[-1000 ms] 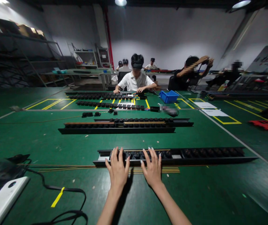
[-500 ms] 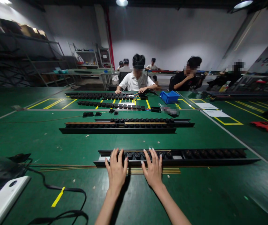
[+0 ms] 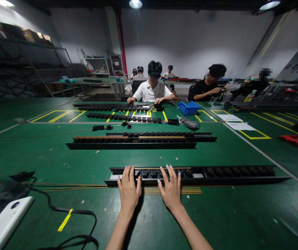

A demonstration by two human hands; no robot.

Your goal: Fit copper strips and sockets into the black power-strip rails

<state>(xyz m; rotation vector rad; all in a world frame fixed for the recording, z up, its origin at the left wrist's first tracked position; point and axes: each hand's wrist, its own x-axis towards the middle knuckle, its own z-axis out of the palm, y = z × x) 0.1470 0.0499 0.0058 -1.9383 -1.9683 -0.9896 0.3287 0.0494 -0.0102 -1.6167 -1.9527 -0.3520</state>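
Observation:
A long black channel [image 3: 232, 179] lies crosswise on the green table in front of me, with a row of black blocks [image 3: 233, 171] inside it. My left hand [image 3: 129, 189] rests over the channel's left part, fingers stretched out and a little apart. Over its middle lies my right hand [image 3: 171, 187], fingers likewise spread and reaching across the near wall. Neither hand grips anything. Several thin brass-coloured rods [image 3: 190, 190] lie on the table along the near side of the channel, partly hidden by my hands. Another thin rod [image 3: 149, 169] runs along the channel's far side.
Two more black channels [image 3: 133, 145] lie beyond mine. Farther off are strips of black blocks [image 3: 122, 117] and a blue bin [image 3: 188, 108]. A co-worker in a white shirt [image 3: 151, 91] sits opposite. A white device [image 3: 7, 222] and black cable [image 3: 68, 210] are at my left.
My hands stay over the channel almost unmoved, with the left fingers slightly closer together. Across the table, the person in black has lowered a hand from the face.

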